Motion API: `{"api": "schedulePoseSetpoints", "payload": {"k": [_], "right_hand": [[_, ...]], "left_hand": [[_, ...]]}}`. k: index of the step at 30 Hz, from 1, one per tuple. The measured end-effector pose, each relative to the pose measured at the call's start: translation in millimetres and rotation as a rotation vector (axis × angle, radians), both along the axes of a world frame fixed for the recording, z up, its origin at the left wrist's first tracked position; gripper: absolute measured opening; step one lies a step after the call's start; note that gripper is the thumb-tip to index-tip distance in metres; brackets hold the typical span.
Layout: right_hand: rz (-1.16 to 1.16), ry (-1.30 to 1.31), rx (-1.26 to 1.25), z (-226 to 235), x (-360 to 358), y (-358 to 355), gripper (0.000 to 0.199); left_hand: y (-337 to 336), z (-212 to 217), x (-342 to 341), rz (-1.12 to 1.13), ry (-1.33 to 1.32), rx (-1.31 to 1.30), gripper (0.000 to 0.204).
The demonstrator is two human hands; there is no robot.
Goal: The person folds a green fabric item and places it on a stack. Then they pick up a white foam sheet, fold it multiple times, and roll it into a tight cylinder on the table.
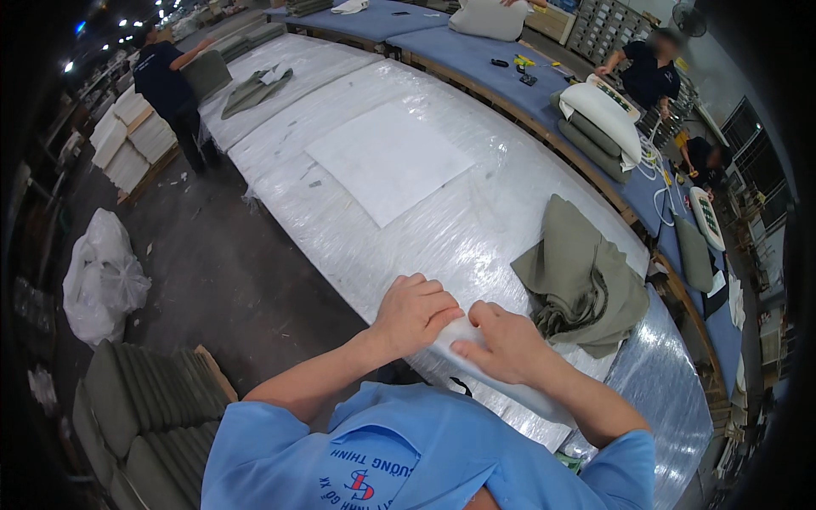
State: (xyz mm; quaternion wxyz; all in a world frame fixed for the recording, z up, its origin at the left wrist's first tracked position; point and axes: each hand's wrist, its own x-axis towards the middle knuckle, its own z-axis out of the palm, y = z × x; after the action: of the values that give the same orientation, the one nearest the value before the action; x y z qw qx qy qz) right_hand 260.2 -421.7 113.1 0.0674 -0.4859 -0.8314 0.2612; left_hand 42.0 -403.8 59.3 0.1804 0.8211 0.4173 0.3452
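Both forearms enter from the lower edge, blue short-sleeved shirt [408,450] below them. Left hand [414,313] and right hand [508,344] sit close together at the near edge of the worktable [476,229], which is wrapped in shiny clear plastic film. Both hands are closed in a pinch on a white sheet piece [459,336] lying at that near edge — left fingers curled over its upper end, right thumb and fingers pressing it from the other side. The strip runs on toward the lower right under the right wrist.

Just beyond the right hand, on the table: a crumpled olive-green fabric cover [582,280], not touched by either hand.

Mid-table, well apart from the hands: a flat white rectangular sheet [389,160]. Farther along, another grey-green fabric piece [255,89].

Left of the table, on the floor: stacked green cushions [144,416] near the person, a white plastic bag [102,276] beyond.

Far side — blue-topped bench [476,51] with white and green cushions [599,119]; a person in a dark shirt [650,72] works there. Another person [166,85] stands at far left.
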Motion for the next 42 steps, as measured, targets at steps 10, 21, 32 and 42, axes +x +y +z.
{"api": "schedulePoseSetpoints", "payload": {"k": [10,21,32,42], "right_hand": [[-0.089,0.240,-0.496,-42,2,29,0.053],[0.048,0.079,-0.413,-26,-18,38,0.050],[0.182,-0.001,-0.128,-18,-54,48,0.045],[-0.210,0.329,-0.621,-50,-56,46,0.051]], "left_hand": [[7,15,-5,-0.033,-0.182,-0.288,0.034],[6,0,-11,0.001,-0.513,-0.383,0.056],[13,-10,-14,0.022,-0.716,-0.451,0.073],[-48,-45,-38,0.337,-0.520,-0.367,0.088]]}}
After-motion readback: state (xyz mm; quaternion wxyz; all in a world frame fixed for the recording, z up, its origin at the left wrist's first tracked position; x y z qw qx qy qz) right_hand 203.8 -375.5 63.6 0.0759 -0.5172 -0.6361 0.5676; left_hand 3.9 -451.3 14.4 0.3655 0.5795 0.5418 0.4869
